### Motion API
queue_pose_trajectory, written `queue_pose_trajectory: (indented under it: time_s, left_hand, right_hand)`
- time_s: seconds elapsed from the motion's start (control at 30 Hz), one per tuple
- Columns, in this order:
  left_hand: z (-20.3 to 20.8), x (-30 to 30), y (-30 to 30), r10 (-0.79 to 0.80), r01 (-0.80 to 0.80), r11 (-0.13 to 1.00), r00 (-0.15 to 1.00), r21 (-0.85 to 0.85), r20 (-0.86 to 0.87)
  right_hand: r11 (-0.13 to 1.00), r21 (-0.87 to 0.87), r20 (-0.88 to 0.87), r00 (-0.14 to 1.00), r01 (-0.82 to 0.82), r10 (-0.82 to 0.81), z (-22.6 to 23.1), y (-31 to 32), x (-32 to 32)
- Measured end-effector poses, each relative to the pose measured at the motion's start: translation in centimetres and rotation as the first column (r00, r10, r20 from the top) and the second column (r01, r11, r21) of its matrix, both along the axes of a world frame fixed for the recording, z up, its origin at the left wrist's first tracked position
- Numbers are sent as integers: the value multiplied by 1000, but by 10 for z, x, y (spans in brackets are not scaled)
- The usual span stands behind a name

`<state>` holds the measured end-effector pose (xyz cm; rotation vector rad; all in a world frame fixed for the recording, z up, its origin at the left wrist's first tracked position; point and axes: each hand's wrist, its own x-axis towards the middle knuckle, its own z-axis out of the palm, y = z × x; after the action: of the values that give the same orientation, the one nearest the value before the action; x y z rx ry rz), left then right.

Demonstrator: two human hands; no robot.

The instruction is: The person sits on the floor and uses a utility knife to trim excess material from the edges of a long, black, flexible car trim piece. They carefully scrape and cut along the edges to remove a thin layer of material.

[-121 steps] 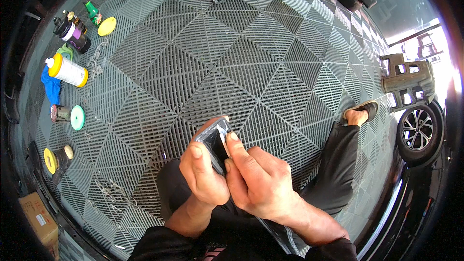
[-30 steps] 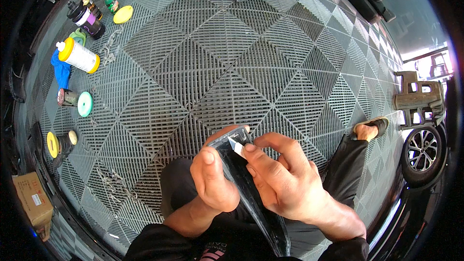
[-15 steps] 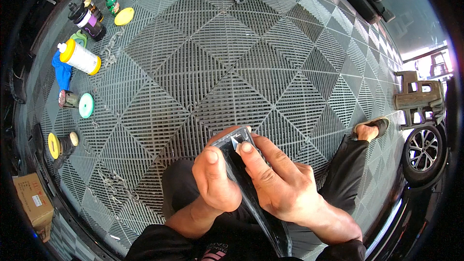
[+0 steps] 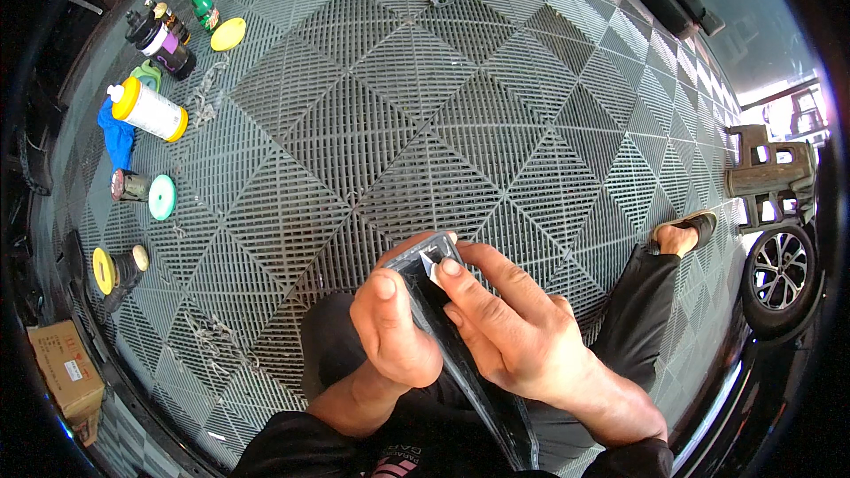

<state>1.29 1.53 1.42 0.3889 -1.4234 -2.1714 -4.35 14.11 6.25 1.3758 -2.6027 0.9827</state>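
A long, narrow dark trim piece (image 4: 506,423) with grey edges slants from my lap up to its squared far end between my hands. My left hand (image 4: 394,341) is wrapped round that end from the left, thumb up and the other fingers mostly hidden behind it. From the right, my right hand (image 4: 527,332) pinches a small whitish folded piece (image 4: 429,265) between thumb and fingers, against the inner face of the trim near its tip. What that piece is made of cannot be made out.
On the left of the grey slatted floor (image 4: 425,128) stand a white bottle with yellow cap (image 4: 152,110), a black bottle (image 4: 168,51), a green bottle (image 4: 204,9), polishing pads (image 4: 162,197) and a cardboard box (image 4: 66,372). A brown step stool (image 4: 770,173) and car wheel (image 4: 779,279) are right.
My right hand's fingers have shifted slightly on the small whitish piece, one now bent lower by the trim's edge. My left hand keeps its hold. The view has moved a little.
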Motion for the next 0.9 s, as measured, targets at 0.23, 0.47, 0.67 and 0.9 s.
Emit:
queue_pose_trajectory:
  time_s: [0.23, 0.47, 0.67, 0.9]
  left_hand:
    - [-7, 1, 0, 7, -10, 998, 999, -69, -50]
    - [-4, 0, 0, 19, -21, 997, 999, -77, -28]
    - [-4, 1, 0, 19, -21, 998, 999, -61, -30]
    - [2, 1, 1, 34, -34, 999, 999, -17, 16]
  right_hand:
    - [999, -22, -37, 998, 42, -43, -7, -1, 4]
    - [996, -85, -61, 997, 32, -37, -14, -1, 4]
    - [999, -20, 4, 1000, -30, 30, -4, -1, 0]
    - [994, -109, -25, 999, 29, -32, -16, -2, 3]
